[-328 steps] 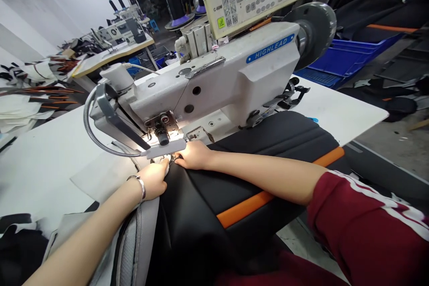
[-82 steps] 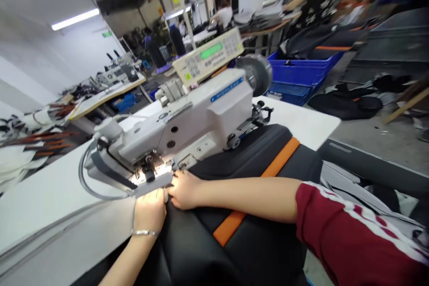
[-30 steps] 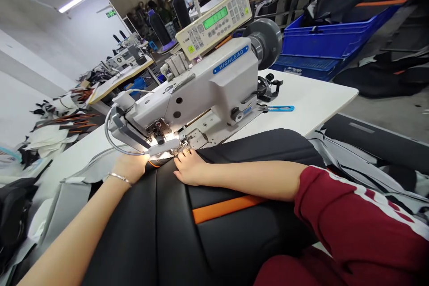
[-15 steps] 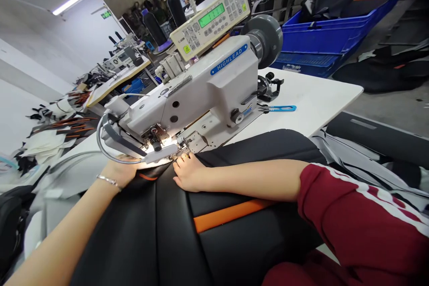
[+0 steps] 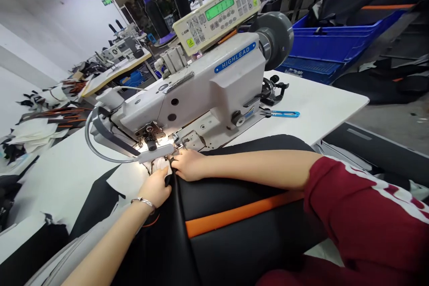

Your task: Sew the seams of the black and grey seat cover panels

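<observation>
A black leather-like cover (image 5: pixel 221 223) with an orange stripe (image 5: pixel 234 216) spreads over the front of the sewing table. My left hand (image 5: pixel 157 187), a bracelet at its wrist, pinches the cover's edge, where a white backing shows by the lamp. Just right of it, my right hand (image 5: pixel 191 164) has its fingers curled on the cover close to the needle area. The grey sewing machine (image 5: pixel 191 94) stands right behind both hands. Its lit lamp arm (image 5: pixel 156 153) partly hides the needle and presser foot.
Blue thread snips (image 5: pixel 284 114) lie on the white tabletop (image 5: pixel 321 98) at the right. A control panel (image 5: pixel 217 13) sits above the machine. Blue crates (image 5: pixel 335 40) stand behind, and cut pieces (image 5: pixel 36 134) are piled at far left.
My left hand has moved right and toward me, now close beside my right hand. The cover's left part has been folded over, exposing pale backing and tabletop. My right hand stays near the needle.
</observation>
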`<action>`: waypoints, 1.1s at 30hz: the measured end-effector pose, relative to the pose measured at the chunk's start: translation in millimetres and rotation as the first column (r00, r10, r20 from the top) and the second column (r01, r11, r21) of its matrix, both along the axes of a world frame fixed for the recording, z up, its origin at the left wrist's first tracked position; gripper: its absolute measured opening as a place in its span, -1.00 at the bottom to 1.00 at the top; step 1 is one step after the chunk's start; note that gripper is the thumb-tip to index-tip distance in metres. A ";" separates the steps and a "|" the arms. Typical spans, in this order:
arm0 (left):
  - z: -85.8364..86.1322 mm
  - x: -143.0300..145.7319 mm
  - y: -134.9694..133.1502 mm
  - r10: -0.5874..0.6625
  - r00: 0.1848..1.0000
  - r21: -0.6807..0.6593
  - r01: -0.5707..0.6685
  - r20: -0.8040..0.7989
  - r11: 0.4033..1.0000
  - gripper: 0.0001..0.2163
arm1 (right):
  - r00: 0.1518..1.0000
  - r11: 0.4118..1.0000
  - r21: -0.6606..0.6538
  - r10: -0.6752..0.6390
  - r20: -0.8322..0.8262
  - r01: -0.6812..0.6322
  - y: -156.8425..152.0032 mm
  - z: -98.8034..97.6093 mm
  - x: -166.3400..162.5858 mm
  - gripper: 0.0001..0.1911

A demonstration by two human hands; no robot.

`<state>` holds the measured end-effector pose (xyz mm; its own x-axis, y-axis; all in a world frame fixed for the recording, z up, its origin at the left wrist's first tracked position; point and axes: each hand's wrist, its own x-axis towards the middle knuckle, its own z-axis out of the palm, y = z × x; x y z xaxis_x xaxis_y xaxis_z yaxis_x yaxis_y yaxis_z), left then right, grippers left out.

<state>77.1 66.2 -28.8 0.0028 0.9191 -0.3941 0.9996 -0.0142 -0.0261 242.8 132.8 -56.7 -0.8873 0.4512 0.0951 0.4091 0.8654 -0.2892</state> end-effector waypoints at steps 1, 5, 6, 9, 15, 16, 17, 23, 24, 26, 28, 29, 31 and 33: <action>-1.8 -0.2 1.5 0.008 1.000 -0.003 -0.008 0.012 1.000 -0.47 | 1.000 1.000 -0.009 0.011 -0.007 -0.011 2.7 -0.4 1.1 -0.67; -9.6 1.2 3.6 0.014 0.997 0.015 -0.015 0.074 1.000 -0.41 | 0.996 0.999 -0.040 0.020 -0.084 -0.023 6.1 -4.5 2.2 -0.71; -11.0 1.5 3.6 0.014 0.997 0.026 -0.016 0.082 1.000 -0.41 | 0.994 0.999 -0.044 0.022 -0.105 -0.027 6.1 -5.9 1.9 -0.72; -11.9 2.4 3.8 0.018 0.998 0.034 -0.020 0.062 0.999 -0.46 | 0.989 0.998 -0.054 0.023 -0.149 -0.031 5.9 -10.1 0.2 -0.75; -8.3 2.3 8.6 0.003 0.999 0.017 -0.002 -0.033 1.000 -0.42 | 0.979 0.997 -0.073 -0.037 -0.199 0.023 4.7 -18.6 -7.8 -0.78; -8.1 1.3 9.3 -0.005 0.999 0.024 0.006 -0.045 1.000 -0.41 | 0.978 0.997 -0.069 -0.043 -0.206 0.029 4.3 -19.6 -9.0 -0.77; -8.0 0.1 9.6 -0.014 0.998 0.031 0.016 -0.058 0.999 -0.41 | 0.976 0.997 -0.064 -0.048 -0.211 0.035 3.8 -20.4 -10.0 -0.77; -9.3 -8.8 10.0 -0.058 0.994 0.051 0.063 -0.096 0.997 -0.45 | 0.976 0.995 -0.040 -0.093 -0.195 0.087 1.2 -22.0 -14.8 -0.72; -10.0 -9.0 10.9 -0.060 0.993 0.054 0.066 -0.103 0.996 -0.46 | 0.978 0.995 -0.037 -0.102 -0.184 0.096 0.2 -21.4 -16.1 -0.71; -10.6 -7.2 13.3 -0.057 0.991 0.064 0.065 -0.124 0.996 -0.47 | 0.980 0.993 -0.029 -0.114 -0.161 0.111 -3.1 -18.5 -17.8 -0.70; -7.7 -2.7 12.8 -0.047 0.988 0.077 0.059 -0.148 0.995 -0.45 | 0.981 0.992 -0.022 -0.128 -0.147 0.126 -8.0 -13.2 -13.7 -0.68; -4.0 -0.1 9.5 -0.041 0.986 0.086 0.055 -0.159 0.995 -0.44 | 0.982 0.991 -0.024 -0.137 -0.132 0.135 -10.6 -9.8 -7.3 -0.65; 7.4 3.9 -7.4 -0.029 0.980 0.118 0.053 -0.195 0.992 -0.45 | 0.983 0.985 -0.037 -0.170 -0.069 0.168 -14.6 -2.0 18.5 -0.50; 20.3 5.0 -39.6 -0.012 0.952 0.182 0.071 -0.305 0.981 -0.50 | 0.972 0.971 -0.053 -0.232 0.027 0.233 -15.7 5.5 62.6 -0.28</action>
<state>82.1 26.6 -8.5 -0.0493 0.9782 -0.2017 0.9433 -0.0208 -0.3313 305.4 117.2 -51.2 -0.7588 0.6495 0.0475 0.6036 0.7288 -0.3235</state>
